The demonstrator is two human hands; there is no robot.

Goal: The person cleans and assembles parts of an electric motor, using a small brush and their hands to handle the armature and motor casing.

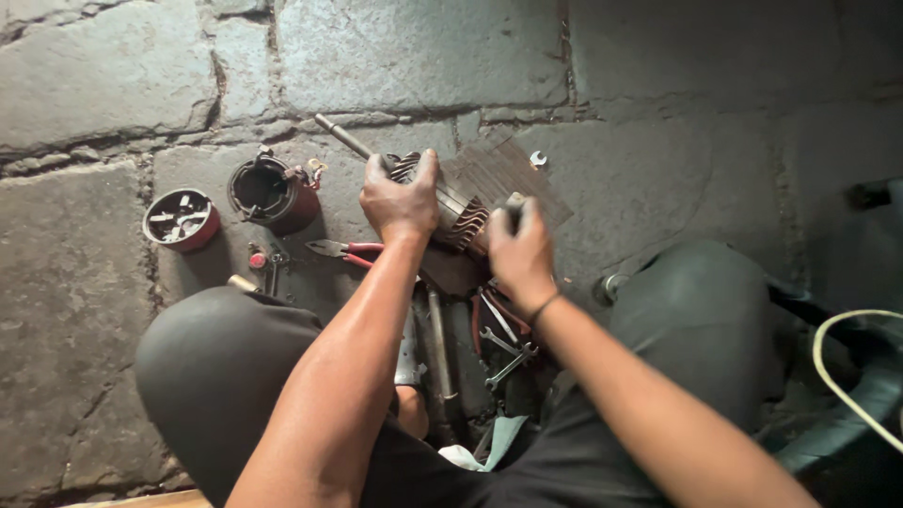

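Motor [451, 202], finned and w/ a bare shaft [343, 137] poking up-left, sits on the stone floor [122, 85] between our knees, resting on a flat ribbed plate [508, 174]. Our left hand [400, 202] is clamped over its near end, fingers wrapped on the fins. Our right hand [520, 249] is closed around a dark handle [514, 214] at the motor's right side; we can't tell what tool it is, the tip is hidden.

Risks as we judge them: both hands look oily, so the left grip could slip off the fins and let the motor roll. If the tool skids, it would go straight toward the left hand's fingers, which sit just beside it. The plate isn't fixed to anything we can see, so a hard push could shift the whole lot.

Loose stuff nearby adds trouble: red-handled pliers [343, 250] just left of the motor, wrenches [503, 343] under our right wrist, a dark round housing [271, 193] and a red cup of small parts [181, 219] further left. A knee bump could scatter those bits into the floor cracks.
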